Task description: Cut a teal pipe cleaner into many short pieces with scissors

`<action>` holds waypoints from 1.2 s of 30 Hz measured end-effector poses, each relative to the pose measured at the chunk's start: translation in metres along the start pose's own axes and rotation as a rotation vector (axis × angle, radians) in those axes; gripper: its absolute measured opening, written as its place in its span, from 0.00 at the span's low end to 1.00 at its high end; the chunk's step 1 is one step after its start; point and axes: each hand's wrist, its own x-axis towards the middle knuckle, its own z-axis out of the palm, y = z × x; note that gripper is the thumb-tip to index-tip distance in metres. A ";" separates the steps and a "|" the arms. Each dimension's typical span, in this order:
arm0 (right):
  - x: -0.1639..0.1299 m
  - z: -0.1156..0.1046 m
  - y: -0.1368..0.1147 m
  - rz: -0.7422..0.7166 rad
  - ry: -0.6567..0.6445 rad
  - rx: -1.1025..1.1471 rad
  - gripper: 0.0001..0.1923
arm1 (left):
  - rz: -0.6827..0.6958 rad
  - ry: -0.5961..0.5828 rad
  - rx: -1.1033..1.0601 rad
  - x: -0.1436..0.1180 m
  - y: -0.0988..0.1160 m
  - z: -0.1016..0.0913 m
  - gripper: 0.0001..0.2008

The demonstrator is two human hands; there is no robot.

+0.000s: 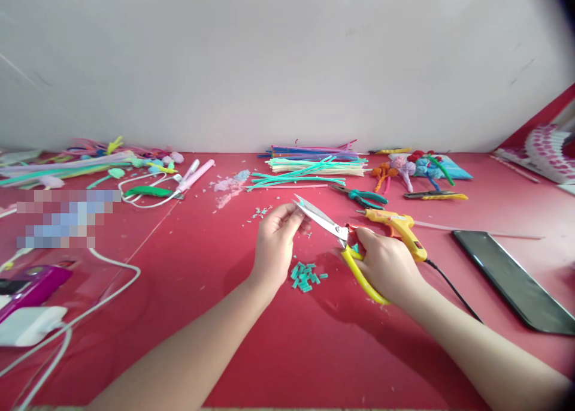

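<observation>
My right hand [390, 267] is closed around the yellow handles of a pair of scissors [321, 218], whose blades point up and left. At the blade tips, my left hand [277, 237] pinches a small teal piece of pipe cleaner [300, 202], mostly hidden by the fingers and blades. Below the scissors lies a little heap of short teal cut pieces [305, 277]. Just beyond my right hand rests a yellow glue gun [395, 224]. Teal-handled pliers [363, 196] lie farther back.
Pipe cleaner bundles [314, 166] lie by the back wall, with fluff [231, 184] beside them. Pom-pom flowers [406, 168] and a yellow cutter [438, 196] sit back right, a phone [512, 279] nearer. A pink styling iron [194, 176], white cables [108, 261] and a purple device [36, 288] occupy the left.
</observation>
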 end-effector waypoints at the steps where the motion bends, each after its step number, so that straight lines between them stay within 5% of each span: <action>1: 0.000 0.000 0.000 -0.001 0.000 -0.001 0.18 | -0.003 -0.001 -0.002 0.000 0.000 0.000 0.05; 25: 0.003 -0.001 0.007 0.025 -0.039 0.026 0.19 | -0.055 -0.004 0.020 -0.001 0.004 0.003 0.08; 30: 0.004 -0.001 0.007 0.061 -0.062 0.169 0.16 | -0.168 -0.157 0.092 -0.002 -0.003 0.006 0.08; 36: 0.005 -0.013 0.002 0.071 -0.111 0.698 0.12 | -0.237 -0.471 0.217 -0.010 -0.003 0.010 0.09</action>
